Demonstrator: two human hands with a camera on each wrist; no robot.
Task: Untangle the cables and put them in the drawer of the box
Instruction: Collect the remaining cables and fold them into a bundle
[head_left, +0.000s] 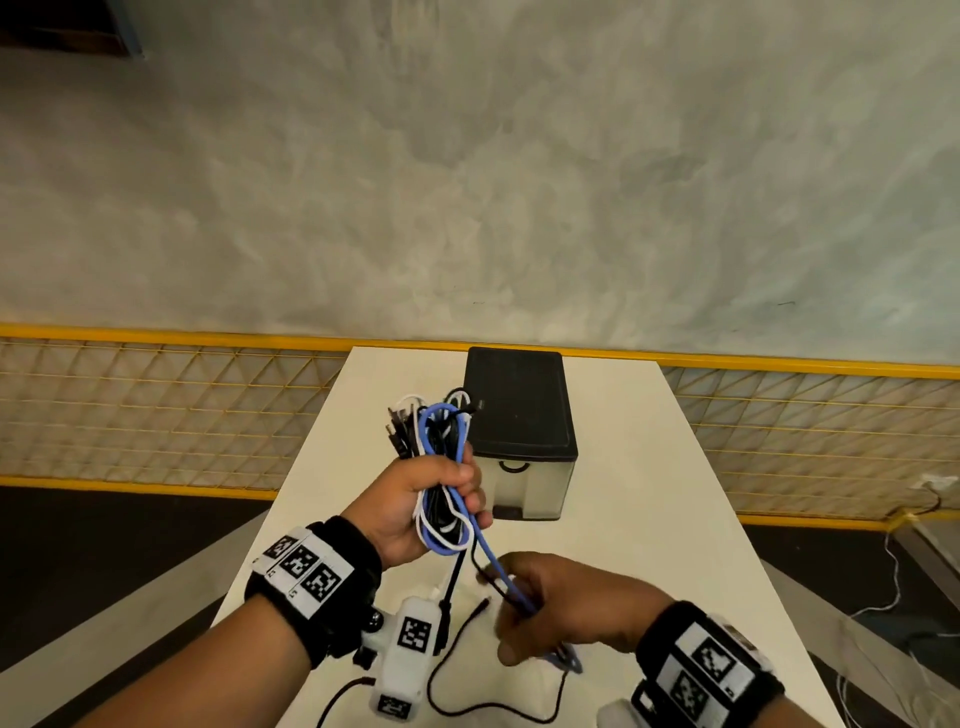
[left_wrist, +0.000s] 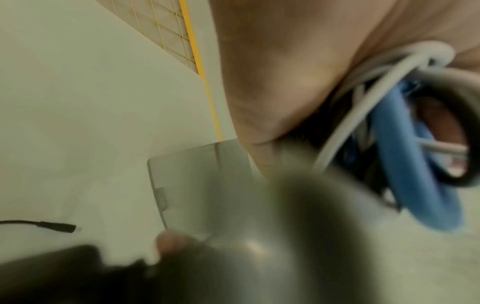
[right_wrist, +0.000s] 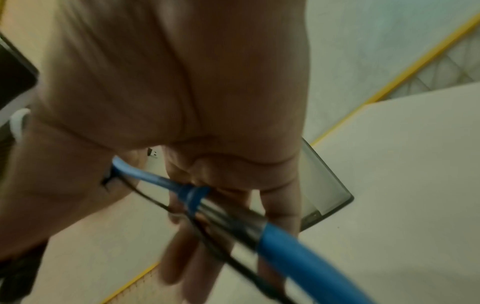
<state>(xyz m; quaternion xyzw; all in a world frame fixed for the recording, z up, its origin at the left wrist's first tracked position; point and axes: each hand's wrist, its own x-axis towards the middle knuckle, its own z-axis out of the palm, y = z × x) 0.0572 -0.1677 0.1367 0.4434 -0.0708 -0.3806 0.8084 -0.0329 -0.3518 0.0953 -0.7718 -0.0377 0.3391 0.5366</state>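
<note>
You have one box (head_left: 521, 415) with one drawer (head_left: 530, 488), on one table (head_left: 649, 499). You have one tangled bundle of cables (head_left: 441, 447); its strands show three colours, blue, white and black, but the number of separate cables cannot be told. Two hands: left hand (head_left: 415, 499), right hand (head_left: 561, 603). Two wrist bands.
</note>
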